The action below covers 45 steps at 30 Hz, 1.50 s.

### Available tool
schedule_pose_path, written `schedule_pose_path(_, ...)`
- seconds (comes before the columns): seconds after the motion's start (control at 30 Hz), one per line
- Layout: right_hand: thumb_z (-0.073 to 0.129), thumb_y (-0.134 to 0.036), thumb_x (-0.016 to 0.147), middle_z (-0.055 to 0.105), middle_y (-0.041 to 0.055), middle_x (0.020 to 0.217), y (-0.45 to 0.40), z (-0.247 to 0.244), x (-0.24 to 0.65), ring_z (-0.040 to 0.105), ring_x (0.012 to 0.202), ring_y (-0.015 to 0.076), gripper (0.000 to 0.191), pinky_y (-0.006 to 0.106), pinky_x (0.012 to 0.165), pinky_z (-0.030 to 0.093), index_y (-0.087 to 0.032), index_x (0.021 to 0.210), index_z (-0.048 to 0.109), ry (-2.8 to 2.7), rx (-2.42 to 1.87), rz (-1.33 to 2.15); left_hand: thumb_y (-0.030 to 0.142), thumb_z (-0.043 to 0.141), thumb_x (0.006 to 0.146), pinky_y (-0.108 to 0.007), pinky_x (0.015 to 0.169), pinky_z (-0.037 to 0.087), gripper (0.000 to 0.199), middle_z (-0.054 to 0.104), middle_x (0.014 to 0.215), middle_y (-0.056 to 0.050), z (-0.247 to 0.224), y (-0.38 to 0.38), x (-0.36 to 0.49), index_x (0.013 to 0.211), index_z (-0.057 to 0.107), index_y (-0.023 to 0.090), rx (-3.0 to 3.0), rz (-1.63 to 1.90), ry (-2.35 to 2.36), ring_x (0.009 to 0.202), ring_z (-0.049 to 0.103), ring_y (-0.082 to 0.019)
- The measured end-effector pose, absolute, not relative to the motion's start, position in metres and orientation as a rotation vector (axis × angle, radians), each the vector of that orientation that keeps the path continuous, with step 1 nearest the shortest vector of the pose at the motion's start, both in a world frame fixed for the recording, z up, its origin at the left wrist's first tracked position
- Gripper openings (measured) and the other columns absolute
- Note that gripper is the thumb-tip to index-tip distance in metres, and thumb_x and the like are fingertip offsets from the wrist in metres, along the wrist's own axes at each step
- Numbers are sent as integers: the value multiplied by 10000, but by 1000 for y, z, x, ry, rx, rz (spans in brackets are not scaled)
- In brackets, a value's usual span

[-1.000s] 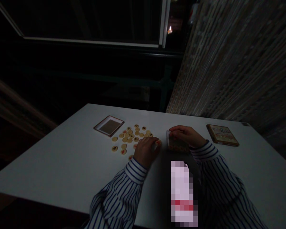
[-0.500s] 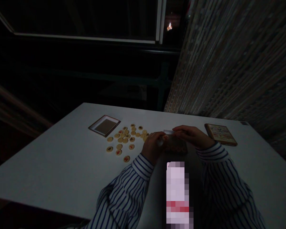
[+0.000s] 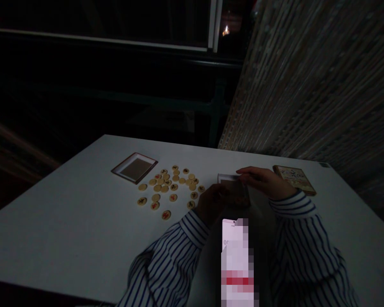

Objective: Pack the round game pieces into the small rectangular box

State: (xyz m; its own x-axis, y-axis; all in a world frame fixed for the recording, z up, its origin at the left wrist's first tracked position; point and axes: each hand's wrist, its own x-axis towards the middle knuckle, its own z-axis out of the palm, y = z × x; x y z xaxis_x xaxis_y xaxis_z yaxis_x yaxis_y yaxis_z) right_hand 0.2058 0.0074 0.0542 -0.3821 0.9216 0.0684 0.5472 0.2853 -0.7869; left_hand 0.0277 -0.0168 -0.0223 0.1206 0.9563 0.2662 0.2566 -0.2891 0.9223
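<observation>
An open box tray (image 3: 233,187) with a pale rim lies on the white table before me, dark inside, with faint round pieces along its near side. My left hand (image 3: 212,201) reaches over its left part, fingers curled inward and dim; whatever they hold is hidden. My right hand (image 3: 264,181) rests at the tray's right far edge, its fingers together on the rim. Several round wooden pieces (image 3: 165,188) with red or black characters are scattered left of my left hand, some face down.
Another shallow tray (image 3: 136,167) lies at the back left of the table (image 3: 67,213). A printed flat box (image 3: 295,179) is at the right. A lit phone (image 3: 233,256) lies nearest me. String curtains hang behind.
My left hand has drawn nearer over the tray, and its red-marked piece no longer shows. More pieces are visible beside that hand. My right hand stays at the rim. The view has shifted slightly.
</observation>
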Motion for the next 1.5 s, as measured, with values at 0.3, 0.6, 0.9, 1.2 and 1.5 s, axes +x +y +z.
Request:
schedule_pose_path(0.3, 480, -333, 754, 638, 50, 794, 25, 35, 192, 582, 723, 140, 247, 258, 636, 456, -155, 891, 581, -2140, -1333, 776, 197, 591, 651, -251, 628, 492, 197, 627, 780, -19, -22, -14, 27, 843, 564, 165, 1383, 1183, 1126, 692, 583, -122)
schedule_pose_path(0.6, 503, -310, 766, 653, 39, 784, 27, 13, 182, 592, 709, 126, 178, 246, 633, 446, -169, 820, 596, -2322, -1159, 661, 222, 607, 641, -349, 767, 491, 303, 645, 923, -67, -30, -5, 19, 938, 577, 169, 1306, 1157, 1085, 838, 600, -177)
schedule_pose_path(0.9, 525, -296, 750, 650, 21, 744, 25, 17, 175, 593, 686, 120, 148, 243, 618, 443, -171, 788, 596, -2317, -1223, 661, 181, 613, 618, -300, 702, 510, 274, 649, 867, -58, -30, -4, 19, 883, 548, 155, 1271, 1176, 1156, 806, 609, -161)
schedule_pose_path(1.2, 529, -271, 749, 654, 14, 728, 21, 26, 175, 588, 672, 117, 129, 241, 613, 430, -167, 765, 604, -2392, -1320, 603, 220, 572, 673, -314, 718, 513, 227, 660, 905, -65, -30, -3, 17, 890, 598, 161, 1367, 1136, 1175, 815, 614, -166)
schedule_pose_path(1.5, 540, -282, 741, 652, 16, 798, 23, 16, 178, 594, 734, 116, 162, 237, 642, 449, -176, 855, 584, -2318, -1200, 734, 309, 452, 775, -303, 800, 470, 262, 654, 949, -41, -25, -3, 17, 933, 625, 192, 1497, 1085, 1215, 881, 593, -166)
